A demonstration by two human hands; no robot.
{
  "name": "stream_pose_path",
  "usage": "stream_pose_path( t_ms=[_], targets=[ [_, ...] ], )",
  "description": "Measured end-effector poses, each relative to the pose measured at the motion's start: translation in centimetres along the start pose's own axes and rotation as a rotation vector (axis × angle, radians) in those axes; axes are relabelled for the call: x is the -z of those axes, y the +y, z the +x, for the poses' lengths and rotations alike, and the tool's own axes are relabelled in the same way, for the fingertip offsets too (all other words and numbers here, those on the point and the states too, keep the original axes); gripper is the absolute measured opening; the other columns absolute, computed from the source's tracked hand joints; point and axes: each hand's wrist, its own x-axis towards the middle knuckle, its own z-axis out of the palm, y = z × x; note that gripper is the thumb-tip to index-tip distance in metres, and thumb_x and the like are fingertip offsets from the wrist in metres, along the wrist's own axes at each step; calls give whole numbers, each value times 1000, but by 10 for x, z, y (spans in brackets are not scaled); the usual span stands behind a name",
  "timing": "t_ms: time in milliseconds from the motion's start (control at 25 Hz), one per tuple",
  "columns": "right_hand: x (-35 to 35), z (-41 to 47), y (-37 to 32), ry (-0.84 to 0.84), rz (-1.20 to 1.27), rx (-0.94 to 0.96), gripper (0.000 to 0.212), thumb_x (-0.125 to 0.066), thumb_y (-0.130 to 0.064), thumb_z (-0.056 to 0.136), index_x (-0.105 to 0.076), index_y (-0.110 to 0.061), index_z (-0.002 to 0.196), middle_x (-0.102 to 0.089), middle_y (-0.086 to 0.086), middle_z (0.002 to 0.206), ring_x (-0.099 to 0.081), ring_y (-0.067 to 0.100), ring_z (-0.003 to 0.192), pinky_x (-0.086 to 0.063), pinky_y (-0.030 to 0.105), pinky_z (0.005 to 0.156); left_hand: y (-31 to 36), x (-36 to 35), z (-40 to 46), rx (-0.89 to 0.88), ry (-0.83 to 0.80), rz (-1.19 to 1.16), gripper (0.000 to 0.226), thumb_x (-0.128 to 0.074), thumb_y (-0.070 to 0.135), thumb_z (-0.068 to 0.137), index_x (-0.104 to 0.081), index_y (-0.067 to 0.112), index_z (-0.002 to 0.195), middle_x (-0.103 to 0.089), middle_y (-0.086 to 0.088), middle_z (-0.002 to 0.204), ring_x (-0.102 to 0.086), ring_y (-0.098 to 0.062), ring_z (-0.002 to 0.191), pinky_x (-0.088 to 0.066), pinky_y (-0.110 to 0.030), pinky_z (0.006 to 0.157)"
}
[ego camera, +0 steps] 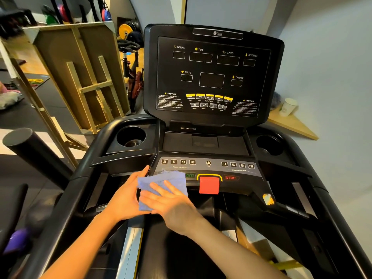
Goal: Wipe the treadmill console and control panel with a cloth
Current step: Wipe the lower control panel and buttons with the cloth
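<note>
A folded blue cloth (173, 179) lies between my two hands, just in front of the control panel (237, 171) and over part of the green start label. My left hand (125, 195) holds the cloth from below and from the left, its fingers hidden under the fabric. My right hand (171, 200) lies flat on top of the cloth with straight fingers. The upright console (211, 77) with its dark, unlit displays stands behind, untouched.
A red safety key block (209, 185) sits right of the cloth, next to the stop label. Cup holders (130, 136) (268, 144) flank the tray under the console. A wooden frame (80, 73) leans at left; a paper cup (288, 106) stands on a shelf at right.
</note>
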Motion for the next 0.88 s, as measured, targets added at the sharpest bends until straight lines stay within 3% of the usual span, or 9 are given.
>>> stream_pose_path(
  t_ms=[80, 240, 360, 480, 720, 880],
  targets=[
    [8, -8, 12, -55, -103, 9, 80, -73, -10, 84, -33, -27, 151, -37, -8, 157, -21, 15, 149, -9, 41, 122, -1, 0, 1, -36, 15, 94, 123, -83, 67, 54, -18, 36, 155, -42, 18, 142, -52, 1, 120, -49, -26, 96],
    [25, -40, 48, -71, -15, -26, 66, -61, -2, 90, -42, -28, 147, -37, -8, 157, -12, 7, 150, 4, 36, 122, 1, 1, 2, -38, 30, 186, 128, -83, 61, 54, -7, 42, 155, -37, 20, 145, -50, -1, 119, -51, -26, 91],
    [35, -68, 64, -2, -54, -18, 57, -61, 0, 88, -53, -24, 140, -45, -5, 152, -19, 8, 149, -15, 42, 123, -2, 0, 3, -30, 23, 204, 129, -83, 62, 54, -4, 44, 155, -36, 18, 146, -50, -4, 121, -51, -26, 92],
    [46, -82, 73, -7, -113, 0, 67, -69, 2, 81, -52, -23, 141, -48, -5, 150, -25, 12, 148, -27, 44, 119, -2, 0, 3, -26, 26, 211, 129, -83, 61, 54, -4, 43, 155, -36, 16, 148, -49, -5, 123, -50, -26, 95],
    [56, -108, 92, -127, -183, -76, 84, -67, 0, 82, -30, -23, 153, -27, -5, 161, -15, 19, 151, -19, 43, 121, 0, 0, 3, -18, 27, 224, 128, -82, 63, 55, -4, 43, 155, -37, 16, 147, -50, -6, 121, -49, -24, 93],
    [77, -131, 103, -135, -218, -222, 85, -72, 2, 77, -36, -20, 151, -37, -3, 157, -22, 20, 148, -22, 42, 118, 2, 0, 3, -18, 26, 232, 128, -82, 62, 55, -4, 43, 155, -37, 14, 148, -49, -6, 122, -48, -23, 93]
  ],
)
